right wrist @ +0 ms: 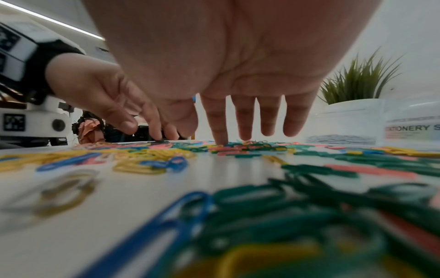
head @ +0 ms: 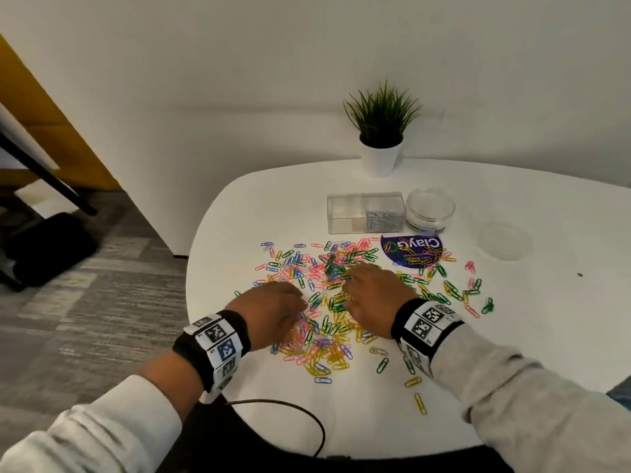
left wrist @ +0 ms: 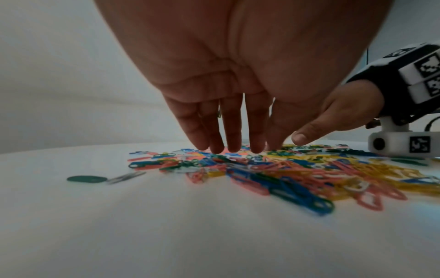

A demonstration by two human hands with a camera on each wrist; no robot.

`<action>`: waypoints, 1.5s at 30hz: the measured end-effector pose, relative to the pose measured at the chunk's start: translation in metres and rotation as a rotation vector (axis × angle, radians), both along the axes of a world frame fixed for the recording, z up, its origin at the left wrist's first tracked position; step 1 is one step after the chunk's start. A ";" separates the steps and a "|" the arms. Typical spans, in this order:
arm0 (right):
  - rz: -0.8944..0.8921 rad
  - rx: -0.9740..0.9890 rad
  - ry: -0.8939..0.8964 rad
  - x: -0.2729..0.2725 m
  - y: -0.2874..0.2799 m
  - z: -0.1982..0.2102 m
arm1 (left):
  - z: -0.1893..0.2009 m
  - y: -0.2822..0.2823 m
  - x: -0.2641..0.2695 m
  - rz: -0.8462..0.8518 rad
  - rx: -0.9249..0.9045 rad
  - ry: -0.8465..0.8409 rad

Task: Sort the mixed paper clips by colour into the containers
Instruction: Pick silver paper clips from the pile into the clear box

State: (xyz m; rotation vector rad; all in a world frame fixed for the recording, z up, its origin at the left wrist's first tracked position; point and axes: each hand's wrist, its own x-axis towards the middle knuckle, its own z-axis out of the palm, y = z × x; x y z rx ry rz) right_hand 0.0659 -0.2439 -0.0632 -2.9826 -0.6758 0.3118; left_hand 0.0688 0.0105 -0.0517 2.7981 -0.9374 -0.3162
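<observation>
Paper clips [head: 327, 302] in pink, green, yellow and blue lie scattered in a loose heap at the middle of the white worktop [head: 512, 336]. Left hand [head: 273, 308] and right hand [head: 372, 298] both hover palm down over the heap, fingers straight and spread, tips touching clips, each grip holding nothing. Far of the heap stand a clear box [head: 365, 213] and a round clear jar [head: 431, 210]; a potted plant [head: 381, 131] stands beyond.

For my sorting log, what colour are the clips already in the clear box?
Silver-grey, clearest in the head view: clips in clear box.
</observation>
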 end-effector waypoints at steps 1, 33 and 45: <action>-0.002 0.018 -0.045 0.003 0.000 -0.001 | 0.002 0.002 0.003 0.032 -0.024 -0.017; -0.056 0.075 0.080 0.033 0.031 0.010 | 0.004 0.033 0.009 0.298 0.053 0.012; -0.071 0.108 0.062 0.033 0.024 0.006 | -0.004 0.023 0.008 0.305 0.015 0.057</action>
